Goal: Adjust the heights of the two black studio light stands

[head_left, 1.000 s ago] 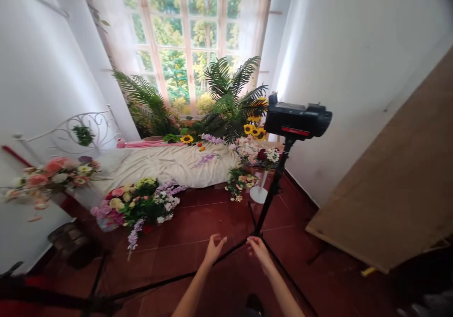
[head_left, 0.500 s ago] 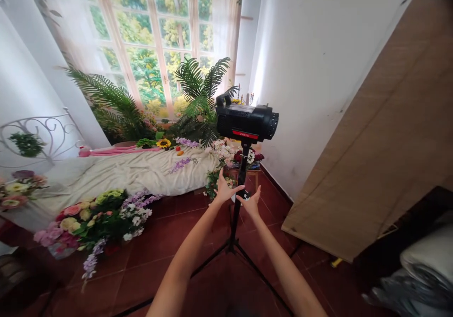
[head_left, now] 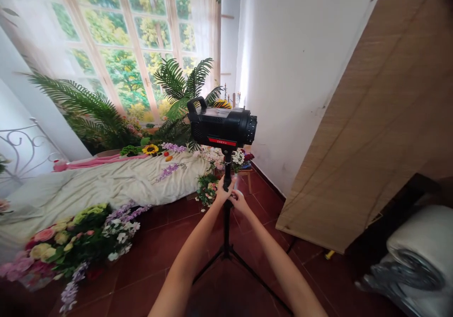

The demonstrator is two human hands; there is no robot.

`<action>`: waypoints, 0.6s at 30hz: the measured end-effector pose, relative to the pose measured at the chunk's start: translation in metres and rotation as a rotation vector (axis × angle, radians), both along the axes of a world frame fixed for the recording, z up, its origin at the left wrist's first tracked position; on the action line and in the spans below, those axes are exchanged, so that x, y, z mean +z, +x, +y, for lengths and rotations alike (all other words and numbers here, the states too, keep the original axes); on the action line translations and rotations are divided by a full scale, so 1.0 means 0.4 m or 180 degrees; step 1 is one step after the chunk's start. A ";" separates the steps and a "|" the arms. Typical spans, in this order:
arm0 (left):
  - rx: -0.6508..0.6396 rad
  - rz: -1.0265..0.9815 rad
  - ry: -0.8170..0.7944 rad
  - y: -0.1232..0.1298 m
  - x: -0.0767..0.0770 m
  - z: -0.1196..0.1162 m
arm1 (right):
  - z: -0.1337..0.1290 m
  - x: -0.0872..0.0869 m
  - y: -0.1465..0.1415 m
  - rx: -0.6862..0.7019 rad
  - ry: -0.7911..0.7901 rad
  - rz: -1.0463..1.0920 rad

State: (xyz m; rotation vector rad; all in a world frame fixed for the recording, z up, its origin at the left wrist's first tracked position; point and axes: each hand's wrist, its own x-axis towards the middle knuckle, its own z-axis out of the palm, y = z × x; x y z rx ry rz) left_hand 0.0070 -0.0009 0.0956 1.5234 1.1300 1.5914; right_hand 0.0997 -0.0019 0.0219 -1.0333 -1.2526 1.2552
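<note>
A black studio light (head_left: 222,127) with a red label and a top handle sits on a black stand (head_left: 227,227) whose legs spread over the floor. My left hand (head_left: 224,191) is wrapped round the stand's pole below the light. Just beneath and to the right, my right hand (head_left: 238,200) has its fingers closed at the pole; whatever they pinch is too small to name.
A bed with a cream cover (head_left: 123,180) stands at the left, with a flower arrangement (head_left: 63,241) before it. Palm leaves (head_left: 184,83) rise behind. At the right are a bamboo blind (head_left: 354,119) and a rolled white bundle (head_left: 421,241).
My left hand has closed round the pole, and my right fingers have closed beside it. The light and stand appear further left in the view as the camera has shifted.
</note>
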 end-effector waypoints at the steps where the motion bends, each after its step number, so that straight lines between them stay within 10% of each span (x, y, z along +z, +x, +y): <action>1: 0.0020 -0.0017 -0.0018 0.002 -0.001 0.003 | 0.005 0.000 0.007 -0.0067 -0.0035 0.0006; 8: 0.0386 0.0055 0.0006 0.014 -0.006 0.011 | 0.000 -0.022 0.037 -0.0700 -0.0934 -0.0274; 18: 0.0222 -0.0249 -0.0136 0.016 -0.067 0.037 | -0.073 -0.009 0.045 0.0785 -0.2530 0.0956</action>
